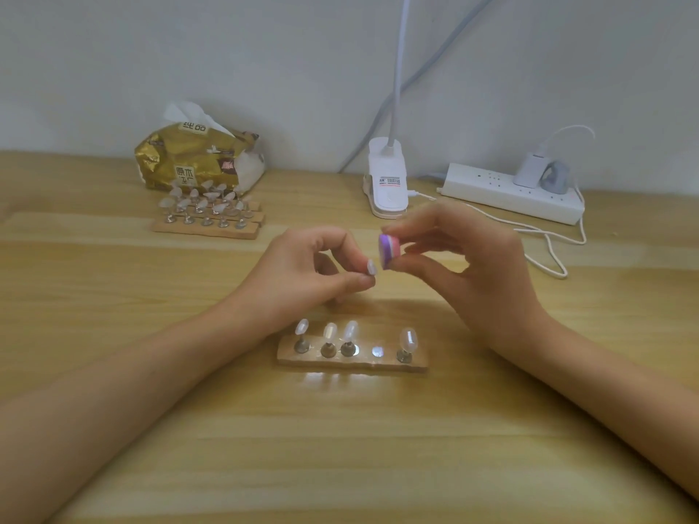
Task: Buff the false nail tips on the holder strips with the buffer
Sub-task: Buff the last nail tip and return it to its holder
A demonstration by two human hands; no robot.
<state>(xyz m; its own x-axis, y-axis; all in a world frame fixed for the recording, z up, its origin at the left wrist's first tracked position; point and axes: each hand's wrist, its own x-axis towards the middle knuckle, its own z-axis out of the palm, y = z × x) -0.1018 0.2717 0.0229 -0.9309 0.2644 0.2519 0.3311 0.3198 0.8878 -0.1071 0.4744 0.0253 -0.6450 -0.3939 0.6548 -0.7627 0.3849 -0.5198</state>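
Left hand (302, 266): thumb and forefinger pinch one false nail tip (372, 267), other fingers curled under, held above the tabletop (340, 448). Whether its stand is attached I cannot tell.

Right hand (465, 255): fingertips and thumb grip the small buffer (389, 251), a pink-and-purple block. Its end face is turned toward the tip, just beside it. Contact is unclear.

Near holder strip (351, 364) lies below the hands, between the forearms. Four tips stand on it and the fourth seat (377, 351) is bare, so the held tip probably belongs there.

Progress, as a judgement: work is on this strip, one tip at a time. The surface finish is too small to read, so I cannot say which of the four are done. The far holder strips (208, 223), crowded with tips, sit well apart at the back left against a gold tissue pack (196, 160) and likely remain.

Room:
- Bare wood lies in front of the near strip and to both sides of the forearms.
- A white cable (548, 251) loops near the right hand, on its outer side.
- A clip lamp base (387, 183) and power strip (510, 192) line the wall edge behind.
- The tabletop's front edge is out of view.
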